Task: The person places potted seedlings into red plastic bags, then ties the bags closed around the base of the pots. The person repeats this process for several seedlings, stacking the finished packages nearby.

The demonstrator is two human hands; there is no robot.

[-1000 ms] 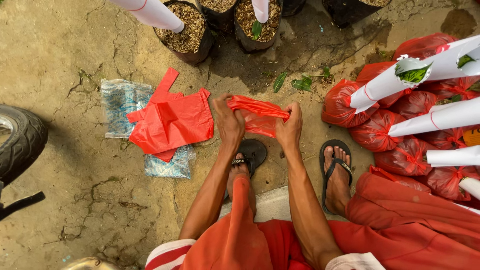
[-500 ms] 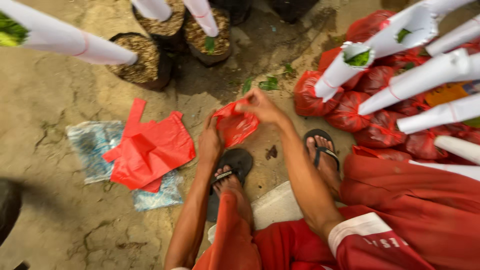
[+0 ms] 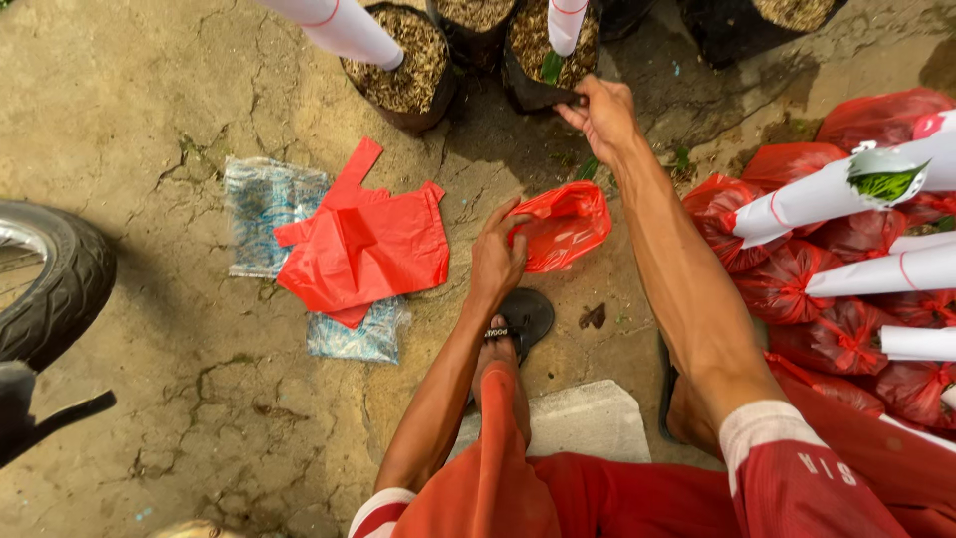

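My left hand (image 3: 495,257) holds an open red plastic bag (image 3: 564,223) by its rim, just above the ground in front of my sandalled foot (image 3: 522,321). My right hand (image 3: 600,115) reaches forward and grips the edge of a black nursery bag (image 3: 538,45) filled with husk-like soil, which holds a seedling wrapped in a white paper tube (image 3: 567,22). A flat stack of red plastic bags (image 3: 363,239) lies to the left on clear plastic wrapping (image 3: 262,211).
More black soil-filled bags (image 3: 403,75) stand at the top. At the right lie several tied red bags (image 3: 827,289) with white paper tubes (image 3: 846,189). A tyre (image 3: 50,279) sits at the left edge. I sit on a concrete block (image 3: 588,423) on cracked ground.
My right hand let go of the red bag and reached forward to the black nursery bag. My left hand keeps hold of the red bag.
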